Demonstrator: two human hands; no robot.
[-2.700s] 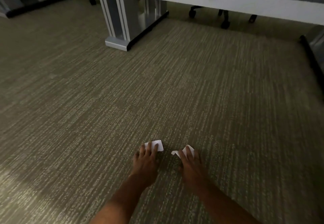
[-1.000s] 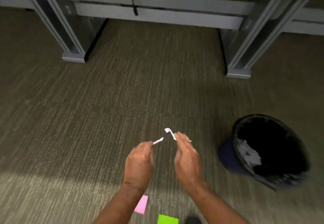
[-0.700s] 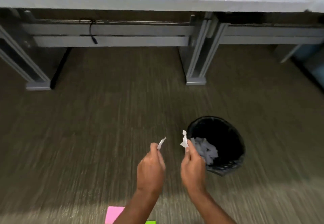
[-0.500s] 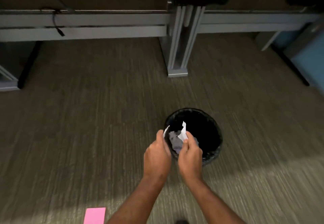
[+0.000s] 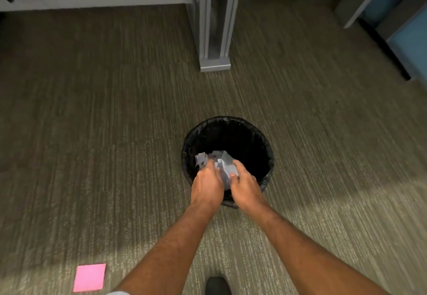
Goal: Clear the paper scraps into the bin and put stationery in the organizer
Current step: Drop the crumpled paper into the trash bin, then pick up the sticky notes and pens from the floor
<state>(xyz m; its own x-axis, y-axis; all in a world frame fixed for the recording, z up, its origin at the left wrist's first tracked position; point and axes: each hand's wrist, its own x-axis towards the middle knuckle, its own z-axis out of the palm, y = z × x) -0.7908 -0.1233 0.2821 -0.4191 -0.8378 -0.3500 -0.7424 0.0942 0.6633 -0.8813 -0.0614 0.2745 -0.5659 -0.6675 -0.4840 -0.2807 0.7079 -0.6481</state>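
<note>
A black lined bin [image 5: 254, 137] stands on the carpet just ahead of me, with a pile of white paper scraps [image 5: 223, 158] lying in it. Both my hands hang over its near rim, side by side. My left hand [image 5: 206, 187] points its fingers down into the bin toward the scraps. My right hand [image 5: 246, 187] does the same, thumb tip showing beside the paper. The fingers look loosened, and I see no scrap standing up between them. A pink sticky note [image 5: 90, 277] lies on the carpet at the lower left.
A grey desk leg [image 5: 215, 40] stands on the carpet beyond the bin, with desk rails running left and right behind it. A blue panel [image 5: 411, 40] with a dark base fills the upper right. My dark shoe [image 5: 217, 285] shows at the bottom edge.
I carried one white scrap in each hand from the open carpet over to the bin. The upright scraps pinched half a second ago no longer show, and both hands have dropped lower over the bin.
</note>
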